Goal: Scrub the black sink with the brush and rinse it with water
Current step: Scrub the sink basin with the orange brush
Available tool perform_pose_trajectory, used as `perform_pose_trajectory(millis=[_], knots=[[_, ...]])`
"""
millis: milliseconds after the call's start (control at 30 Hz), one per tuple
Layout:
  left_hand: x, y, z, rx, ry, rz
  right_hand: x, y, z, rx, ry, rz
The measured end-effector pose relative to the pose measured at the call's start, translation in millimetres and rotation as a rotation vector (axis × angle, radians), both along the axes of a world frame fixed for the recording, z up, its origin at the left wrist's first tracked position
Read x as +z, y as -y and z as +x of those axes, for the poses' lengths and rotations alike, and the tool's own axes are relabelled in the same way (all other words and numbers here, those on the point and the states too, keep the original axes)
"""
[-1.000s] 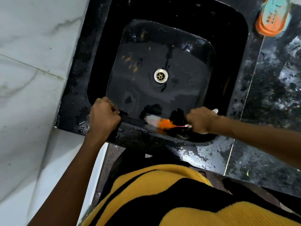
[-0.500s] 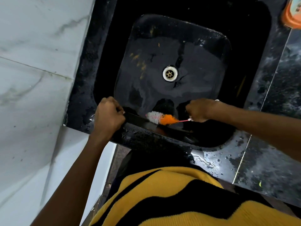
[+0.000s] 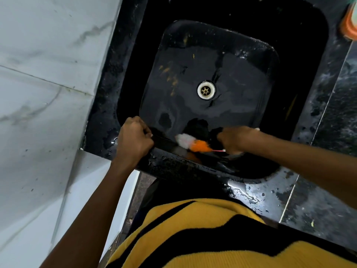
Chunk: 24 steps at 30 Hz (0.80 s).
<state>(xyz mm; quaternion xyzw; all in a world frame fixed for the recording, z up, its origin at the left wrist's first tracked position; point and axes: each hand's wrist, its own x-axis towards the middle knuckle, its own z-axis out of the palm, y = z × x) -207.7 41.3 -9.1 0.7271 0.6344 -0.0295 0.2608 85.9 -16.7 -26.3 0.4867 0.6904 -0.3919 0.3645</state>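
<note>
Head view looks straight down into the black sink (image 3: 241, 120), wet and glossy, with a pale drain (image 3: 206, 90) near its middle. Right hand (image 3: 236, 139) is clenched around the handle of the brush (image 3: 193, 143), which lies against the sink's near wall. Its long axis runs roughly left to right, slightly tilted, with the white bristle tip pointing left toward the left hand (image 3: 133, 139) and the orange bristles behind it. Left hand grips the sink's near rim, fingers curled over the edge. Wet black counter (image 3: 318, 200) surrounds the sink.
</note>
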Motion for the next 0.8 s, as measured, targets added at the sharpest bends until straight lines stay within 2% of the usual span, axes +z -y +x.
perform_pose_trajectory(millis=[100, 233, 333, 433, 500, 567, 633, 700, 733, 800], knots=[[0.1, -0.6, 0.2, 0.002, -0.014, 0.006, 10.5, 0.9, 16.9, 0.102, 0.068, 0.047], [1.1, 0.0, 1.3, 0.007, -0.006, 0.023, -5.7, -6.9, -32.0, 0.004, -0.099, 0.179], [0.2, -1.0, 0.0, 0.01, 0.008, 0.014, -13.3, -9.2, -53.7, -0.047, -0.141, 0.111], [-0.7, -0.9, 0.8, 0.027, 0.013, 0.012, 7.0, -8.0, -28.3, 0.03, 0.054, 0.005], [0.1, 0.7, 1.7, 0.03, 0.035, 0.023, 33.4, -7.7, -4.5, 0.233, 0.339, -0.134], [-0.3, 2.1, 0.8, 0.019, 0.064, 0.043, 45.6, -4.9, 25.3, 0.376, 0.512, -0.221], [-1.6, 2.1, -1.0, 0.007, 0.072, 0.058, 55.6, -4.6, 49.9, 0.494, 0.577, -0.142], [-3.3, 1.7, -2.2, 0.003, 0.069, 0.055, 50.3, -2.4, 61.4, 0.689, 0.479, 0.1], [-3.7, 1.8, -2.5, -0.001, 0.068, 0.051, 50.2, -6.6, 54.4, 0.701, 0.461, 0.127], [-4.2, 1.6, -3.7, -0.002, 0.073, 0.048, 52.9, -17.3, 29.3, 0.577, 0.577, -0.025]])
